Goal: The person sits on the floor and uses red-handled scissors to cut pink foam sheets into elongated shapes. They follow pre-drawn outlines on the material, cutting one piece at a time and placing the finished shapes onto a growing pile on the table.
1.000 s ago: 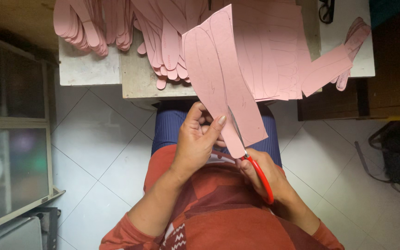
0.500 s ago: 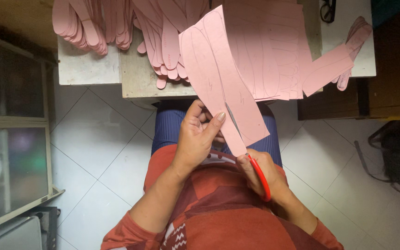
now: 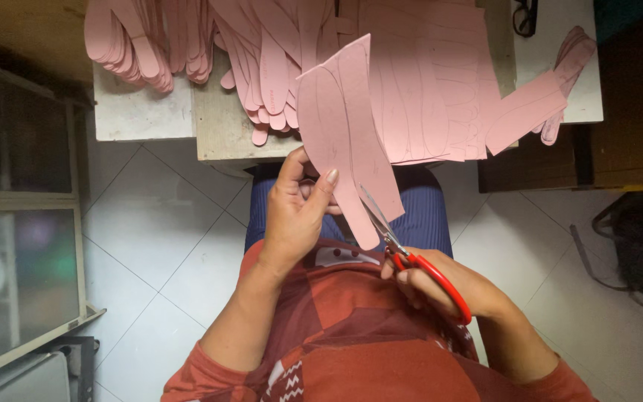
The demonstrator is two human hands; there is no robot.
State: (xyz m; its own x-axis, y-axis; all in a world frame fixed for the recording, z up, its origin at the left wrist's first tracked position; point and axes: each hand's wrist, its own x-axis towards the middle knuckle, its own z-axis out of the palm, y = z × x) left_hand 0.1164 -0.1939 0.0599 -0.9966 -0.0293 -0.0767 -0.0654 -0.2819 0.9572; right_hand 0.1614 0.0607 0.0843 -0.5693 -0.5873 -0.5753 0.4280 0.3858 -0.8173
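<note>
A pink sheet (image 3: 347, 141) marked with curved outlines is held upright over the lap, pinched in the closed grip of the left hand (image 3: 297, 216). Red-handled scissors (image 3: 411, 260) are gripped by the right hand (image 3: 440, 286), blades partly open around the sheet's lower edge. Cut pink pieces (image 3: 262, 67) are piled on the bench (image 3: 225, 134) beyond.

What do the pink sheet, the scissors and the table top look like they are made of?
Pink sheet: probably thin card or stiff paper, matte; it holds its shape upright and shows drawn outlines.
Scissors: metal blades with a grey sheen, glossy red handles, likely plastic.
Table top: pale and worn, apparently bare wood or board; hard to tell.
</note>
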